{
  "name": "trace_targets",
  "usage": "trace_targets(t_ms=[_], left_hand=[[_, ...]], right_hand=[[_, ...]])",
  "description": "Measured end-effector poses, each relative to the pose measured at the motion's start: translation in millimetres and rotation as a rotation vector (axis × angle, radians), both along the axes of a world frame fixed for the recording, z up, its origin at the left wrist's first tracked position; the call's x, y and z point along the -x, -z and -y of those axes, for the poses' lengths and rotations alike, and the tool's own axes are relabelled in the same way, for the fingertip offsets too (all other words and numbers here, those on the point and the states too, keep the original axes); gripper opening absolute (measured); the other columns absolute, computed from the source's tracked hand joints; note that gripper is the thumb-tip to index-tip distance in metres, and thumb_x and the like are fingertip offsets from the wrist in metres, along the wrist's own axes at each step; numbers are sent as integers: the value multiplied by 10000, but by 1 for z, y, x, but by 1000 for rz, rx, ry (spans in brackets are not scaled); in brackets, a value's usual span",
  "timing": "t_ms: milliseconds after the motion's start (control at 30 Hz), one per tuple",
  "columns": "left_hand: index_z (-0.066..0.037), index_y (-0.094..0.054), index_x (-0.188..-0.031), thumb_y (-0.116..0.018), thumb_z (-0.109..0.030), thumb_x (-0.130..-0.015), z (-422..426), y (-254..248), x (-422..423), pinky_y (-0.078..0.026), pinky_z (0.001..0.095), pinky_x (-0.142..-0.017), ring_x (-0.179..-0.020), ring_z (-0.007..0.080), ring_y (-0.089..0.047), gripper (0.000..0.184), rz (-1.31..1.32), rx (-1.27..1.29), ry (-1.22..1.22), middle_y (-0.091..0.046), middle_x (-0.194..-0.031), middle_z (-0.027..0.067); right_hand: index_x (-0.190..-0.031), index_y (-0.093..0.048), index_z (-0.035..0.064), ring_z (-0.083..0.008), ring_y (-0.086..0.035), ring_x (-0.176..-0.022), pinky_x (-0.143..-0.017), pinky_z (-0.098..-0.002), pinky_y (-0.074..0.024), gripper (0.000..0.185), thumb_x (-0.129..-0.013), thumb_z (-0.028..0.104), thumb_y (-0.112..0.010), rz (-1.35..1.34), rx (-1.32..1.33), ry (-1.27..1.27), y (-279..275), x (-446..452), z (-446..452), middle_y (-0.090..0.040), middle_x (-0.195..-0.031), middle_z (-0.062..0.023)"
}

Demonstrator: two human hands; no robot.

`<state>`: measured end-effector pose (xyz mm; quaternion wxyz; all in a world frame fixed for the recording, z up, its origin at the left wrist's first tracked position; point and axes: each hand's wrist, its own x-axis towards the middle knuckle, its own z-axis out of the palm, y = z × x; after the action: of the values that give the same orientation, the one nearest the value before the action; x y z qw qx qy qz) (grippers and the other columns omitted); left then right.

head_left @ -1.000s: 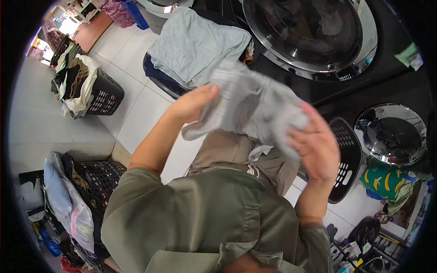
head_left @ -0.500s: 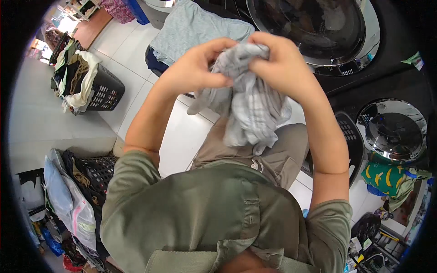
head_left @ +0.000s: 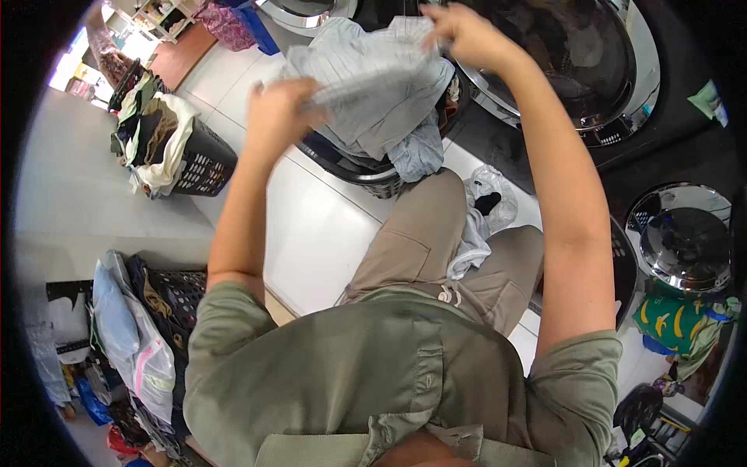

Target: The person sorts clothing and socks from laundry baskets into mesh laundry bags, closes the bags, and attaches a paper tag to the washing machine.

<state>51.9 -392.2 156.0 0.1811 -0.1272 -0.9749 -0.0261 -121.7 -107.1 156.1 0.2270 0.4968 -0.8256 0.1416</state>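
Left hand [head_left: 282,117] and right hand [head_left: 471,37] are apart up top, grey cloth [head_left: 362,89] between 'em, can't really tell the grip, kinda blurry.

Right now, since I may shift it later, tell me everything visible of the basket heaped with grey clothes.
The basket is black, plastic by its look, with a curved rim and an openwork side. It seems upright on white tiles, near a knee. Grey clothes rise above it and hang partly over its rim, hiding much of it.

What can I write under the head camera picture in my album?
Left hand and right hand stretch pale cloth above a heaped laundry basket.
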Motion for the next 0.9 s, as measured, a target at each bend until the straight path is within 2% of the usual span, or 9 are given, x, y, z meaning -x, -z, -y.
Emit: trace_targets(t_ms=[100,167,333,433,567,633,700,767,900], left_hand=[[-101,-562,-1101,-669,-277,-691,-16,35,2,-377,371,-890,-1086,292,-479,459,276,-144,74,-488,-1221,116],[-132,-544,-1143,-657,-312,-715,-23,58,23,-343,419,-928,-1140,299,-436,478,431,-378,110,-455,-1257,121],[-225,-382,-1292,-470,-595,-756,-77,127,102,-191,626,-932,-1250,441,-189,658,-159,-253,33,-247,-1392,130],[-238,-360,-1305,-441,-602,-766,-88,187,127,-178,655,-912,-1245,458,-174,655,-73,109,5,-247,-1392,129],[-184,-423,-1256,-542,-552,-721,-145,119,97,-287,586,-896,-1143,400,-379,659,35,177,-129,-424,-1257,139],[-107,-520,-1129,-652,-416,-677,-187,96,48,-417,413,-829,-959,308,-542,563,-22,-499,233,-555,-1063,146],[-14,-550,-1009,-684,-269,-686,-221,107,-17,-448,312,-698,-808,223,-563,433,327,-576,422,-586,-941,120],[-12,-573,-931,-645,-199,-714,-247,140,-58,-445,300,-602,-699,174,-553,295,631,-612,484,-590,-832,109],[31,-574,-869,-601,-151,-700,-251,171,-61,-440,317,-550,-591,189,-562,250,722,-802,187,-591,-649,148]], right_hand=[[-1055,-601,239,-307,-357,-1201,-950,-492,-305,517,-564,109,-697,461,-133,378,26,-60,-28,-360,-1335,-99],[-1059,-580,78,-263,-485,-1072,-921,-317,-364,407,-656,53,-627,706,137,160,37,-89,-58,-516,-1162,-146],[-1160,-505,80,-203,-450,-1075,-910,-312,-356,525,-664,131,-669,1342,348,259,105,-182,-130,-524,-1138,-47],[-1231,-444,113,-268,-408,-1150,-973,-364,-298,720,-576,204,-727,1155,129,304,198,-233,-161,-493,-1193,-101],[-1059,-542,53,-234,-446,-1109,-919,-337,-342,385,-698,171,-605,877,-408,681,236,-281,-124,-546,-1057,-148],[-975,-574,30,-216,-530,-1019,-840,-314,-417,263,-748,160,-551,835,-443,640,244,-271,-122,-581,-967,-149],[-837,-588,13,-166,-600,-643,-538,-261,-454,178,-802,120,-449,1706,912,692,221,-253,-120,-601,-767,-98],[-848,-587,16,-111,-488,-401,-362,-234,-351,183,-800,105,-434,1587,1109,595,168,-241,-120,-578,-654,-60],[-925,-587,-6,-105,-483,-427,-380,-248,-371,215,-750,57,-479,1353,993,658,105,-245,-107,-555,-609,-59]])
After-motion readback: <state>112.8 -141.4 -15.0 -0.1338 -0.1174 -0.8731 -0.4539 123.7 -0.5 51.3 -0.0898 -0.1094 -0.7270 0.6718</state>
